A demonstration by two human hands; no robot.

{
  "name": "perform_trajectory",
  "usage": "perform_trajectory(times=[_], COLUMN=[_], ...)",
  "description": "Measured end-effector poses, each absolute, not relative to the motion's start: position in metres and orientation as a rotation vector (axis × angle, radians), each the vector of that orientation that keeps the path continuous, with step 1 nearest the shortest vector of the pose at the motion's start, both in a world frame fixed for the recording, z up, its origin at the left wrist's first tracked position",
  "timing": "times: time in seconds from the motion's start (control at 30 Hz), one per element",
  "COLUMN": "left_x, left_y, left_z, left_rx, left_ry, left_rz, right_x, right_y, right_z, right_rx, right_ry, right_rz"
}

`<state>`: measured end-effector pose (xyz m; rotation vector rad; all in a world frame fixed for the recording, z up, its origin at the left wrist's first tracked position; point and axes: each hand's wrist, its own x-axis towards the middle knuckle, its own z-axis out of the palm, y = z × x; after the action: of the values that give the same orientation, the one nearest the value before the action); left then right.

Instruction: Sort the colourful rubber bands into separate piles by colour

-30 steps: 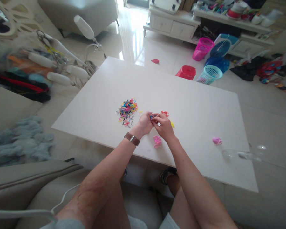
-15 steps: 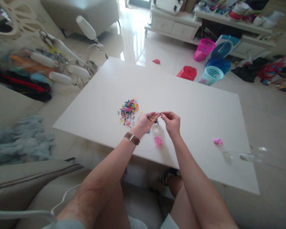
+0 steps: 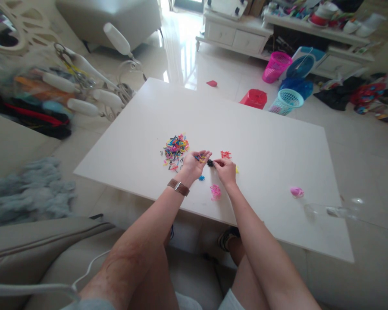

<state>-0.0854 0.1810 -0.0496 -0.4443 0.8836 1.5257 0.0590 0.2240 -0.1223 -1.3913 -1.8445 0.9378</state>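
My left hand [image 3: 193,165] is palm up, fingers curled round several small coloured clips [image 3: 199,158]. Close by on its right, my right hand [image 3: 225,170] has its fingertips pinched at a small black pile [image 3: 210,163]; what is between them is too small to name. A large mixed-colour pile [image 3: 176,147] lies left of my left hand. Around my hands on the white table [image 3: 261,146] are a red pile [image 3: 226,154], a blue one [image 3: 201,178], a pink one [image 3: 215,192] and a partly hidden yellow one [image 3: 237,170].
A pink-purple object [image 3: 296,192] and a transparent item [image 3: 331,211] lie at the table's right. Beyond the far edge stand a red stool or bin [image 3: 256,99] and a light blue basket [image 3: 286,101]. White lamp arms [image 3: 93,73] are at the left.
My right hand has moved left and down to the black pile, uncovering the red pile and part of the yellow one. My left hand has shifted slightly left, away from the black pile.
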Motion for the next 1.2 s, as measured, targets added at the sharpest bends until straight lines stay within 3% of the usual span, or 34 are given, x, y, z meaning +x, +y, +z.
perform_trajectory(times=[0.23, 0.57, 0.97, 1.2], left_x=[-0.086, -0.083, -0.073, -0.073], left_y=[0.179, 0.18, 0.182, 0.18], left_z=[-0.048, -0.05, -0.056, -0.055], left_rx=[-0.449, -0.341, -0.236, -0.196], left_ry=[0.86, 0.851, 0.892, 0.91], left_rz=[1.518, 1.456, 1.404, 1.396], right_x=[0.059, 0.059, 0.063, 0.069], right_y=[0.225, 0.216, 0.213, 0.215], right_z=[-0.124, -0.069, -0.078, -0.057], right_rx=[-1.372, -1.067, -0.858, -0.901], right_ry=[-1.846, -1.962, -2.187, -2.078], right_rz=[0.956, 0.885, 0.892, 0.874])
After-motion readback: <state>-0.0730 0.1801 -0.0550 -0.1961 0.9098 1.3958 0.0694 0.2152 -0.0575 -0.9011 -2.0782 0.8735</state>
